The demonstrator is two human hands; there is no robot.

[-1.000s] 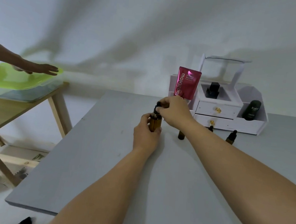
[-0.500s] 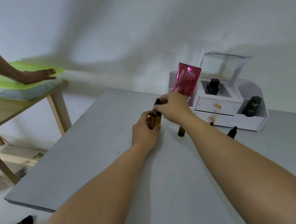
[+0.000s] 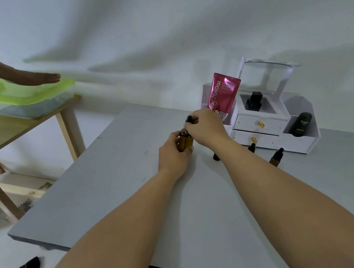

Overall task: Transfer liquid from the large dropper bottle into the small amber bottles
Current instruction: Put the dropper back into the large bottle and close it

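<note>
The left hand [image 3: 173,155] holds the big brown dropper bottle [image 3: 185,143] upright. The right hand [image 3: 207,126] pinches its black top [image 3: 189,119]. Small amber bottles [image 3: 276,158] stand near on the gray table [image 3: 121,193]. Behind them sit a white box with drawers [image 3: 260,125] and a pink tube [image 3: 224,93].

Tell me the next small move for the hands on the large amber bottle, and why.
Probably lift the black dropper cap straight up and out: the right hand pinches it while the left hand grips the large amber glass bottle upright on the grey table, so the bottle is steadied for drawing liquid.
</note>
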